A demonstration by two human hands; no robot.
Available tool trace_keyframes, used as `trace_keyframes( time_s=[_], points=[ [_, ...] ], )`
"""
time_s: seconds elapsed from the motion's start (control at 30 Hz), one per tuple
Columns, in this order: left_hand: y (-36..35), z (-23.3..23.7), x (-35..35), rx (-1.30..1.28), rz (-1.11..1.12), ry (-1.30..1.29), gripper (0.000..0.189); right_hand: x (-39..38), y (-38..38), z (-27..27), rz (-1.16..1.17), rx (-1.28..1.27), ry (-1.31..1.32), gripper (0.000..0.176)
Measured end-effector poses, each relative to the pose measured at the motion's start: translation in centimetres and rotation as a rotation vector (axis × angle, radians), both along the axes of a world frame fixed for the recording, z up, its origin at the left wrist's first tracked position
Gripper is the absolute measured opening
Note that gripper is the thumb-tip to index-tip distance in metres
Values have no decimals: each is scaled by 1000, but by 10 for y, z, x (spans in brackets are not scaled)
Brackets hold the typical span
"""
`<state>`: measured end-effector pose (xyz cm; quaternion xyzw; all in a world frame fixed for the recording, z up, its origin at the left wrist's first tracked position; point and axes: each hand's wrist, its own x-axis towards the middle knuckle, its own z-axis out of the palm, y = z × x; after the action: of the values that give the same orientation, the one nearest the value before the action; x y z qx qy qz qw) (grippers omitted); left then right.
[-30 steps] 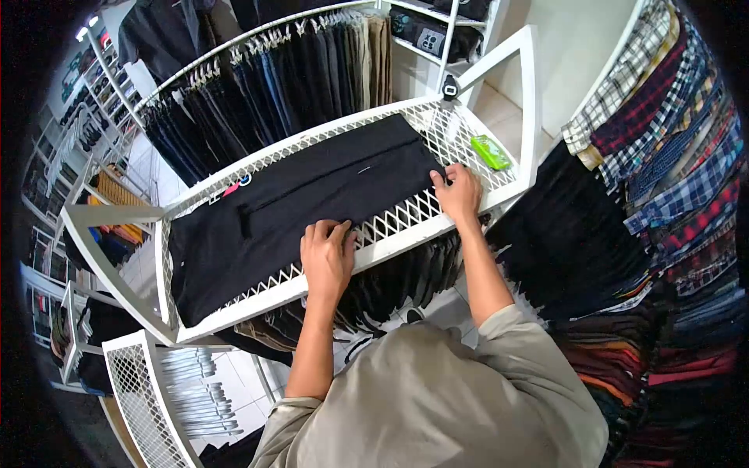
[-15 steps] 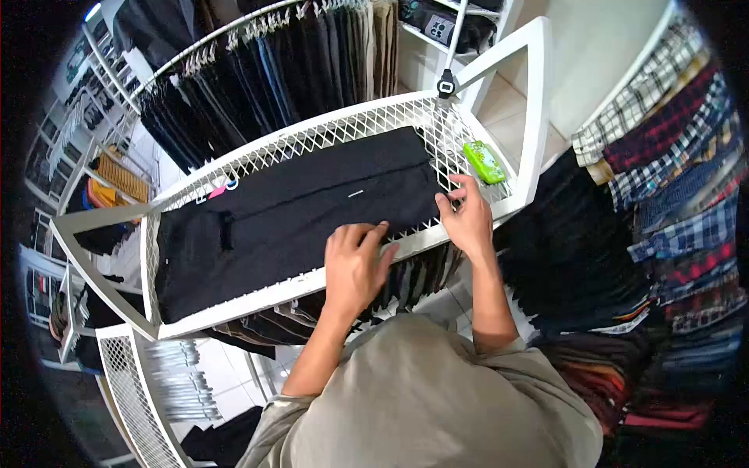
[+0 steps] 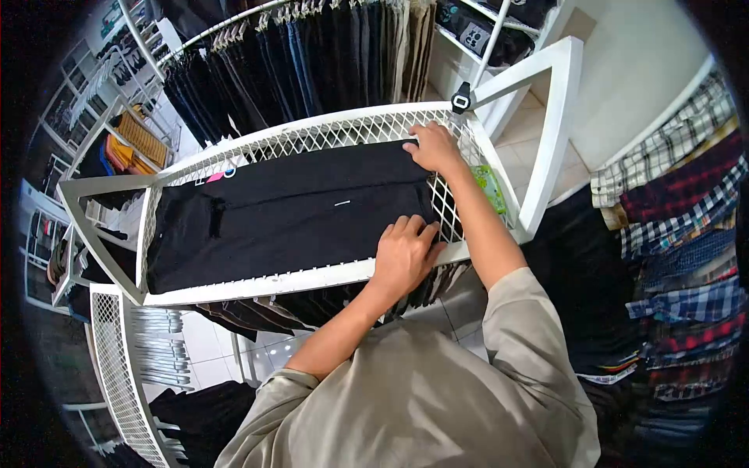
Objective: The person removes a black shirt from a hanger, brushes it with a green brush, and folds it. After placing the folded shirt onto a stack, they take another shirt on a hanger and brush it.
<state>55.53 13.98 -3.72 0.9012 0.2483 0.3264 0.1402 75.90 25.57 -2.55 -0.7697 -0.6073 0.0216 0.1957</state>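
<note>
The black trousers (image 3: 289, 210) lie flat along the white mesh table (image 3: 257, 282). The left hand (image 3: 406, 253) presses their near right corner, fingers flat and close together, while the right hand (image 3: 433, 148) sits on the far right corner, fingers seemingly curled on the hem, though that is hard to make out. To square this end neatly, I'd press evenly and draw both corners taut together.

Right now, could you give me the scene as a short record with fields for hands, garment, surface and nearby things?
Left hand: flat on the near right corner of the black garment
Right hand: on its far right corner; grip unclear
Surface: white mesh rack top, garment spread flat on it
Nearby: green object beside the right forearm; hanging trousers beyond the rack
</note>
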Motion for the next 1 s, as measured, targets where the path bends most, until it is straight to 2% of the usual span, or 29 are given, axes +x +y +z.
trace_keyframes(
  time_s=[0.2, 0.27, 0.33, 0.4, 0.43, 0.47, 0.53, 0.57, 0.67, 0.73, 0.8, 0.87, 1.0],
  points=[
    [5, -9, 3, -17, -24, -62, 14, 1, 12, 13, 85, -55, -8, 22],
    [8, -5, -1, -40, -45, -107, 12, 1, 20, 20, 80, -198, 3, 23],
    [8, 12, -12, -244, 28, -292, 14, -2, 20, 36, 93, -203, -11, 27],
    [12, 39, -37, -406, 62, -411, 14, -6, 24, 48, 182, -16, 157, 21],
    [17, 44, -50, -356, 96, -506, 13, -8, 35, 58, 278, -83, 296, 27],
    [24, 48, -64, -302, 134, -598, 12, -9, 42, 68, 306, -160, 465, 24],
    [33, 61, -99, -366, 265, -678, 11, -30, 59, 92, 399, -230, 577, 20],
    [39, 57, -115, -471, 293, -785, 13, -46, 63, 100, 392, -206, 678, 23],
    [58, 55, -168, -535, 407, -949, 15, -83, 95, 111, 364, -318, 1055, 30],
    [71, 54, -207, -513, 485, -986, 15, -119, 111, 115, 554, -304, 1178, 34],
    [84, 55, -244, -491, 558, -1039, 16, -161, 138, 117, 676, -299, 946, 33],
    [96, 55, -279, -486, 598, -1127, 14, -212, 161, 121, 636, -300, 844, 33],
    [112, 52, -345, -492, 652, -1209, 15, -310, 209, 120, 724, -385, 691, 30]
  ],
)
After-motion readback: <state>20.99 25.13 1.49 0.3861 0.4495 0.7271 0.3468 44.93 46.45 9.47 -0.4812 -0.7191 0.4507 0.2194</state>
